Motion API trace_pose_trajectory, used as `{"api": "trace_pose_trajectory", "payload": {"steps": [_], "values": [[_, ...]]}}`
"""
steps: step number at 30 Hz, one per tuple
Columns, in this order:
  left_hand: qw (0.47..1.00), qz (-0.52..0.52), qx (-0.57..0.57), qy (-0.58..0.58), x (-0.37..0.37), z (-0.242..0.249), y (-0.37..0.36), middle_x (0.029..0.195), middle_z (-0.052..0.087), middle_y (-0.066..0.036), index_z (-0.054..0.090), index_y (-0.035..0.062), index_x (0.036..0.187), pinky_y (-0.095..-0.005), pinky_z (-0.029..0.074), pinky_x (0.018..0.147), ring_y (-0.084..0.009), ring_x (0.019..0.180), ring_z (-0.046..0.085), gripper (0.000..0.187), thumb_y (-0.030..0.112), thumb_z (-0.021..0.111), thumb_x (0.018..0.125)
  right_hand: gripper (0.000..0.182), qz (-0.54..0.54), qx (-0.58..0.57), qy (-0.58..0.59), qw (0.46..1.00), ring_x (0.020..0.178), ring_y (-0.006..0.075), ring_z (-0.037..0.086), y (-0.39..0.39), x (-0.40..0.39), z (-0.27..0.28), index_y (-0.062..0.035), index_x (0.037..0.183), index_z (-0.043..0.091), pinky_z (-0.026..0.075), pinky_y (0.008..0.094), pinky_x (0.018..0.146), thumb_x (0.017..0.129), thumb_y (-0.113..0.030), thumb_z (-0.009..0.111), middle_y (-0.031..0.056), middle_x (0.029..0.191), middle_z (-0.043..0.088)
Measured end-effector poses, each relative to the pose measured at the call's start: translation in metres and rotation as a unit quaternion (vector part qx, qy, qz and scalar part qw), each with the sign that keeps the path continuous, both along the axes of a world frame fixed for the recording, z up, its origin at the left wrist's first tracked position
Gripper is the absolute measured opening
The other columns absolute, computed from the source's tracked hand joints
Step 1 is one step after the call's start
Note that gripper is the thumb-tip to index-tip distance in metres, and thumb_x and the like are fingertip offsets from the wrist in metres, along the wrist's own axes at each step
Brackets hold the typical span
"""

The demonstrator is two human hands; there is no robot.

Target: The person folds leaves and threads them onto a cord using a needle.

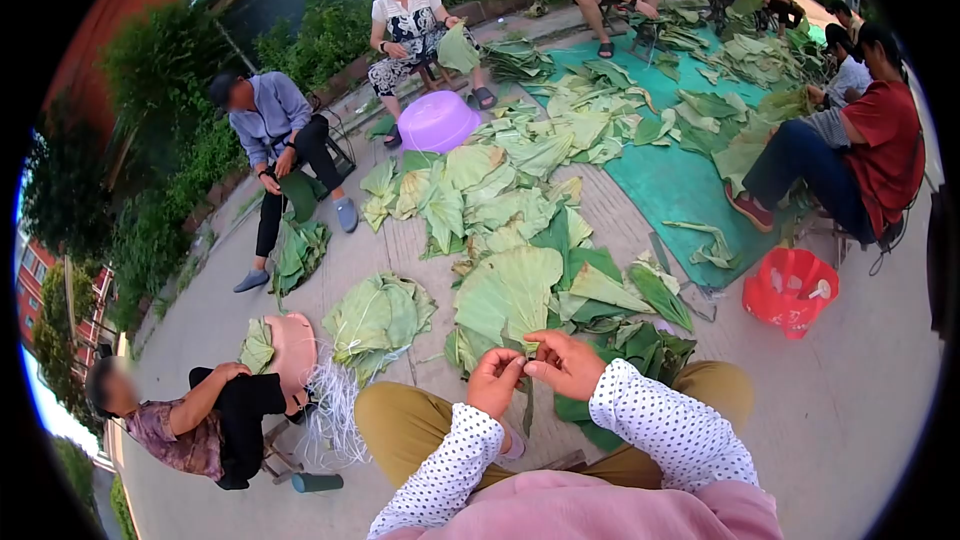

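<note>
A broad pale-green lotus leaf (pixel 508 290) fans out beyond my fingers, its narrow gathered end between my two hands. My left hand (pixel 493 382) is closed in a pinch at that end. Beside it, my right hand (pixel 567 364) pinches the same end, thumb and fingertips pressed together. A dark strip, perhaps a stem or leaf end, hangs below the fingertips. Darker folded leaves (pixel 640 355) lie just right of my hands. To the left rests a rounded stack of leaves (pixel 380 320).
White plastic strips (pixel 335 410) lie left of my knee, near a pink basin (pixel 291 350). A red bucket (pixel 790 290) stands right, beside a green tarp (pixel 660 195). A purple basin (pixel 437 122) is farther off. Several seated people surround the leaf pile (pixel 530 155).
</note>
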State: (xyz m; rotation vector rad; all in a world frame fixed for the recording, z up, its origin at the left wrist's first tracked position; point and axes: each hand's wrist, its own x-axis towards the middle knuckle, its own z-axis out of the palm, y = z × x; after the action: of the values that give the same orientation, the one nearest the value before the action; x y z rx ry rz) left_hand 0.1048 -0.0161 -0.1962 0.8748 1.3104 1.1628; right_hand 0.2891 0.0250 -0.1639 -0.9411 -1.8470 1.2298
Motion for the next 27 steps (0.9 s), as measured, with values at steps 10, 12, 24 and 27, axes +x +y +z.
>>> {"api": "trace_pose_trajectory", "payload": {"steps": [10, 12, 24, 27], "values": [[0.998, 0.020, 0.053, 0.024, 0.007, 0.011, 0.002, 0.097, 0.063, -0.007, 0.054, 0.0034, 0.102, -0.0277, 0.053, 0.070, -0.0151, 0.086, 0.062, 0.011, 0.010, 0.056, 0.093, 0.029, -0.016, -0.015, 0.002, 1.000, 0.066, 0.0137, 0.055, 0.005, 0.000, -0.027, -0.0070, 0.118, 0.057, 0.046, 0.0292, 0.060, 0.090, -0.015, 0.057, 0.0093, 0.082, 0.060], [0.997, 0.027, 0.075, 0.006, 0.006, 0.025, 0.002, 0.103, 0.062, -0.011, 0.050, 0.0036, 0.102, -0.0311, 0.054, 0.073, -0.0185, 0.089, 0.063, 0.010, 0.010, 0.052, 0.095, 0.028, -0.026, -0.059, 0.005, 0.998, 0.062, 0.0097, 0.051, 0.011, 0.004, -0.041, -0.0082, 0.118, 0.058, 0.042, 0.0267, 0.056, 0.090, -0.013, 0.057, 0.0051, 0.074, 0.058], [0.974, 0.007, 0.150, -0.170, 0.005, 0.110, -0.024, 0.102, 0.062, -0.015, 0.050, 0.0040, 0.102, -0.0392, 0.055, 0.077, -0.0260, 0.089, 0.064, 0.009, 0.010, 0.051, 0.096, 0.033, -0.202, -0.147, -0.152, 0.956, 0.061, 0.0166, 0.063, 0.042, 0.056, -0.219, -0.0089, 0.115, 0.058, 0.052, 0.0326, 0.059, 0.084, -0.016, 0.067, 0.0107, 0.077, 0.065], [0.960, -0.007, 0.184, -0.213, 0.000, 0.130, -0.032, 0.101, 0.062, -0.016, 0.050, 0.0040, 0.103, -0.0404, 0.055, 0.078, -0.0268, 0.089, 0.065, 0.009, 0.010, 0.050, 0.096, 0.033, -0.216, -0.180, -0.239, 0.930, 0.064, 0.0195, 0.067, 0.043, 0.082, -0.240, -0.0058, 0.111, 0.058, 0.054, 0.0341, 0.062, 0.082, -0.016, 0.068, 0.0138, 0.082, 0.067]]}}
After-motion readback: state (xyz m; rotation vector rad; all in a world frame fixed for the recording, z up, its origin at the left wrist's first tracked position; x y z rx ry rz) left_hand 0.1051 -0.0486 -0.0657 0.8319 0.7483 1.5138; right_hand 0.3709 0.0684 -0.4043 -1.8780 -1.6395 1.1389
